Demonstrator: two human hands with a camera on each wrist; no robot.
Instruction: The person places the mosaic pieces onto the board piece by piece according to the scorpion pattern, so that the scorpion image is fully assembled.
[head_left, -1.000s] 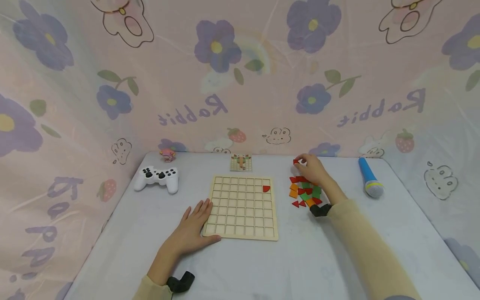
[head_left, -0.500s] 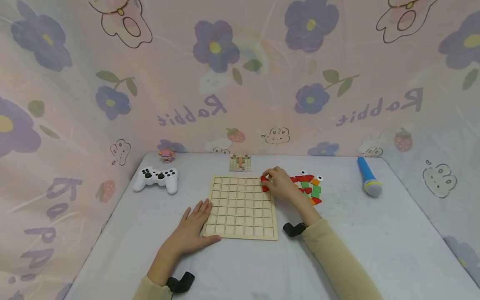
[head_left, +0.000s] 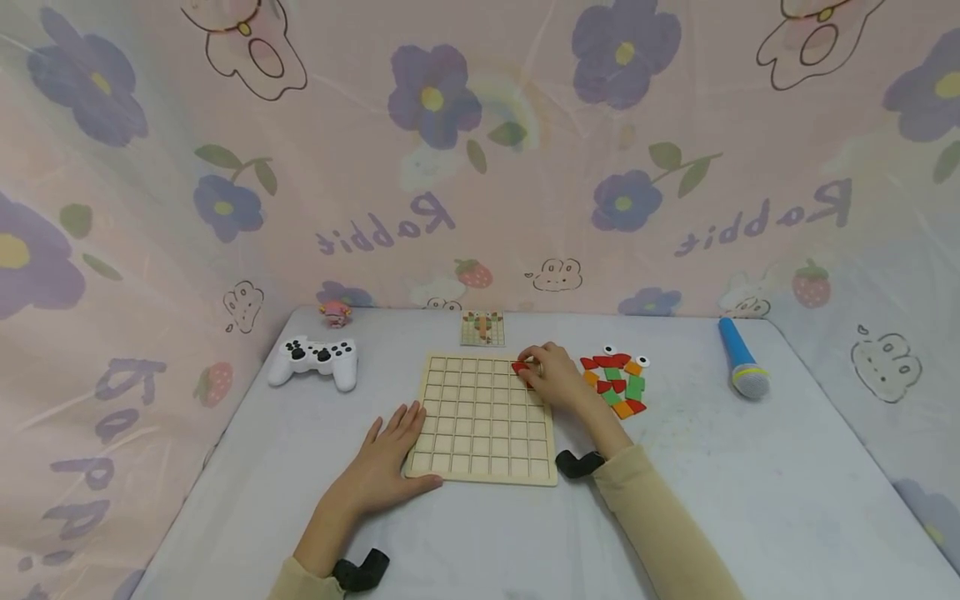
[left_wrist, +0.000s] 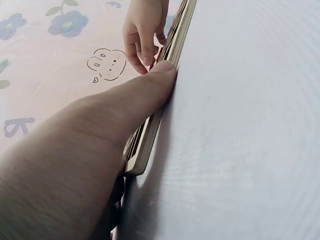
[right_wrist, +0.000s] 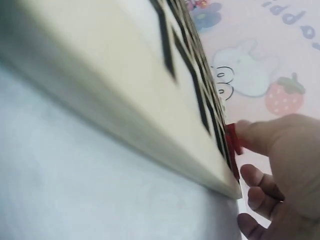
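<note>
My left hand (head_left: 378, 462) lies at the near-left corner of a wooden grid board (head_left: 480, 421). Its fingers are spread straight along the left side, and the thumb touches the front edge. At the board's far-right corner my right hand (head_left: 557, 377) pinches a small red tile (head_left: 519, 367) over the top row of squares. In the right wrist view, that red tile (right_wrist: 231, 136) is by the fingertip, with more red on the board just below. My hand hides the corner squares in the head view. Loose red, green and orange tiles (head_left: 613, 375) lie right of the board.
A small pattern card (head_left: 482, 328) lies behind the board. Two googly-eye pieces (head_left: 642, 361) sit by the loose tiles. A white game controller (head_left: 315, 360) and a pink figurine (head_left: 335, 313) stand at left, a blue toy microphone (head_left: 742, 360) at right. Printed cloth hangs behind.
My right hand has come left from the pile to the board with a red tile, then shifted slightly further left along the top row. The left hand has stayed in place.
</note>
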